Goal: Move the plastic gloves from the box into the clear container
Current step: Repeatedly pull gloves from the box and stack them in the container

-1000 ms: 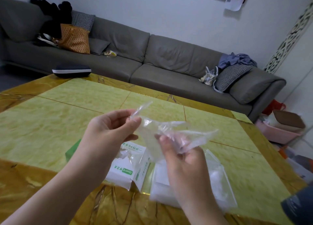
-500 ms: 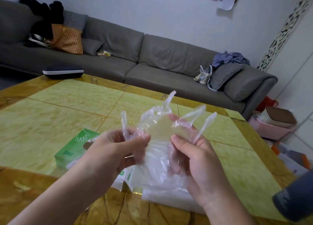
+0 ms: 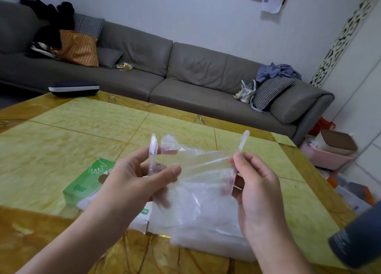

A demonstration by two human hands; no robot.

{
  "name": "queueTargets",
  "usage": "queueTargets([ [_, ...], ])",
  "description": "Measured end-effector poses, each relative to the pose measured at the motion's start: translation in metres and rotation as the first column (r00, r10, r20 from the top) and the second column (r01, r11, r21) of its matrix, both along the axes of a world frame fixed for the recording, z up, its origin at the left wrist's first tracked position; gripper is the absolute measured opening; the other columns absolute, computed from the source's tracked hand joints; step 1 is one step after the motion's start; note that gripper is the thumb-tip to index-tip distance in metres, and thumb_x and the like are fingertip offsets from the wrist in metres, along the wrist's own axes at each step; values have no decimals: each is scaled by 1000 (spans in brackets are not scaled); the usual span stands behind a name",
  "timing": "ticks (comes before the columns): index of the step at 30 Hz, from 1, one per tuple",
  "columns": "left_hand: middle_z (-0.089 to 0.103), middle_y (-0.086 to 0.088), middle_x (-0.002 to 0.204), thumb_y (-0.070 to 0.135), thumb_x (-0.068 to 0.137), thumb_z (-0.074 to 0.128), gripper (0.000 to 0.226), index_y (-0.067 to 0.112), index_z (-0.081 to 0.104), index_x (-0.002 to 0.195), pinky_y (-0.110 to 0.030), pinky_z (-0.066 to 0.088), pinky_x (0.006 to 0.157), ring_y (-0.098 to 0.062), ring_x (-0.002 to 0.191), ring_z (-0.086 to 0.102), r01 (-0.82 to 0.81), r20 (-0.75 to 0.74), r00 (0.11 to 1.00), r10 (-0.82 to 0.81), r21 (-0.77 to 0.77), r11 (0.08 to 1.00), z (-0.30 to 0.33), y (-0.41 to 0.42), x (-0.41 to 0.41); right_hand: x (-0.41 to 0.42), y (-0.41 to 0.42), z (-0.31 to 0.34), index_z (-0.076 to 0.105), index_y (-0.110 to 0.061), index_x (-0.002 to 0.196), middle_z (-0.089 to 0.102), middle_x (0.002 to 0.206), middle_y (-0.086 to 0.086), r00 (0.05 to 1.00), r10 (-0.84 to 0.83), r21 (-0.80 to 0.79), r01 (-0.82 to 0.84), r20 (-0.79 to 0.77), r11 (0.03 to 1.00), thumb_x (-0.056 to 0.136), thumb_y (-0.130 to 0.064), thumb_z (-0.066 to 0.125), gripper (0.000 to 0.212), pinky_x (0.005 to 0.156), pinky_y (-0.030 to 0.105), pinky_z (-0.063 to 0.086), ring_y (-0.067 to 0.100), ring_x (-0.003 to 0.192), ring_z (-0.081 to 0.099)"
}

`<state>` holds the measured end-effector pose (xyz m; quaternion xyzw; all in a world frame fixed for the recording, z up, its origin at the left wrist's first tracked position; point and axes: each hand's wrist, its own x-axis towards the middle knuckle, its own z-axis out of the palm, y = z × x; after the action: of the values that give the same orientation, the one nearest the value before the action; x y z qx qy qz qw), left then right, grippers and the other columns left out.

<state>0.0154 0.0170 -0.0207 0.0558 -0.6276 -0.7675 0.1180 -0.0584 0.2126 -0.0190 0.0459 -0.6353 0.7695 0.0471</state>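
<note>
Head view, left to right: I see the green box [image 3: 90,183] on the table [image 3: 51,150], then my left hand [image 3: 136,183] pinching one edge of a plastic glove [image 3: 198,170], stretched above the clear container [image 3: 212,245], and my right hand [image 3: 259,193] pinching the other edge.
</note>
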Motion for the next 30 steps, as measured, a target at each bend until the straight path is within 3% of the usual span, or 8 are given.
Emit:
queueTargets([
  [4, 75, -18, 83, 15, 82, 79, 25, 35, 78, 98, -32, 59, 60, -31, 60, 70, -55, -42, 998, 53, -50, 997, 0, 5, 3, 1, -5, -7, 70, -4, 112, 75, 95, 17, 944, 307, 34, -313, 124, 949, 92, -44, 77, 45, 63, 46, 58, 34, 79, 72],
  [6, 76, -15, 83, 14, 84, 79, 27, 36, 78, 99, -35, 61, 66, -31, 62, 72, -138, -55, 989, 135, -50, 989, -1, 5, 2, 3, -5, -9, 69, -4, 116, 75, 100, 19, 901, 380, 120, -410, 211, 904, 82, -39, 88, 52, 72, 51, 61, 36, 84, 75],
  [10, 72, -14, 78, 16, 83, 80, 13, 19, 79, 96, -36, 60, 59, -30, 61, 68, -162, -30, 986, 164, 66, 985, -2, -2, -2, 5, -2, -4, 64, 0, 94, 60, 66, 16, 915, 373, 130, -393, 153, 910, 98, 0, 67, 5, 46, 34, 50, 26, 47, 56],
  [14, 62, -12, 69, 20, 82, 79, 29, -6, 74, 94, -32, 54, 51, -25, 57, 58, -138, 11, 990, 138, 130, 982, -3, -11, -5, 0, 6, 2, 65, -4, 92, 50, 65, 12, 928, 352, 140, -368, 124, 919, 99, 1, 64, 8, 36, 24, 34, 18, 44, 37],
  [18, 65, -13, 73, 35, 82, 74, 32, 5, 82, 90, -34, 57, 54, -23, 58, 62, 58, 144, 986, -79, 145, 988, 1, -13, -4, -1, 11, 4, 65, -10, 90, 29, 63, 5, 910, 377, 250, -411, 171, 877, 98, -5, 68, 9, 40, 23, 21, 14, 45, 22],
  [22, 69, -16, 78, 18, 92, 70, 17, 22, 83, 102, -33, 60, 61, -21, 62, 68, 1, 92, 996, -2, 11, 1000, -5, -8, -3, -3, 13, 4, 74, -8, 87, 41, 66, 8, 917, 350, 101, -373, 192, 922, 87, -17, 79, 11, 46, 29, 40, 19, 56, 39],
  [26, 74, -19, 84, 12, 94, 68, 29, 30, 77, 115, -35, 62, 62, -29, 69, 73, -130, -69, 989, 131, 16, 991, -2, 7, 1, -2, 11, 1, 74, 5, 112, 70, 102, 26, 825, 485, -126, -470, 290, 874, 91, -28, 74, 40, 75, 46, 59, 37, 89, 68],
  [30, 76, -17, 83, 8, 96, 65, 35, 29, 71, 123, -38, 63, 63, -33, 69, 73, -119, -148, 983, 112, -45, 992, 1, 23, 5, -5, 13, 3, 69, 0, 94, 68, 79, 16, 930, 289, -153, -259, 225, 953, 95, -3, 67, 4, 54, 34, 60, 24, 63, 68],
])
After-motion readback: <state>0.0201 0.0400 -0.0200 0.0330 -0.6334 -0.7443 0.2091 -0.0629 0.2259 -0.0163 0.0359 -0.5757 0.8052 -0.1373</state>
